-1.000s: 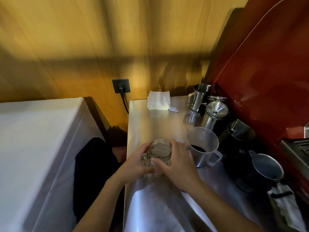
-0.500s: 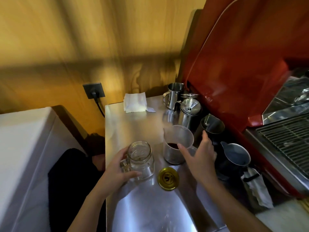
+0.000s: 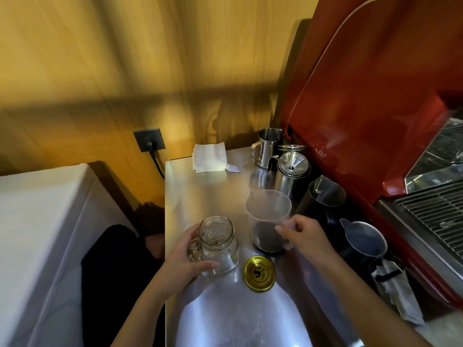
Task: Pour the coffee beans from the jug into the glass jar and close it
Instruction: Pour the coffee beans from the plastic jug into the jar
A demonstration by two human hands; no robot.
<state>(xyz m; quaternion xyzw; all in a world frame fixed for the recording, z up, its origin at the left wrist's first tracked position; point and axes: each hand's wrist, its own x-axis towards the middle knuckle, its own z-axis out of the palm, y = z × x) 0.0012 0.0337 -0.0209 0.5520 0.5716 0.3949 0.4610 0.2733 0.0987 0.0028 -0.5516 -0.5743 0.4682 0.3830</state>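
A clear glass jar with a handle stands open on the steel counter, and my left hand is wrapped around its left side. Its gold lid lies flat on the counter just right of the jar. A translucent plastic jug with dark coffee beans in its bottom stands behind the lid. My right hand grips the jug's handle on its right side. The jug looks upright and slightly blurred.
Several steel pitchers and a funnel-topped pot line the counter's right side by a red espresso machine. A folded white napkin lies at the back. A cloth hangs front right. A white chest stands left.
The lid came off the jar and now lies on the counter. My right hand left the jar, reached right and closed on the jug's handle. My left hand stayed on the jar.
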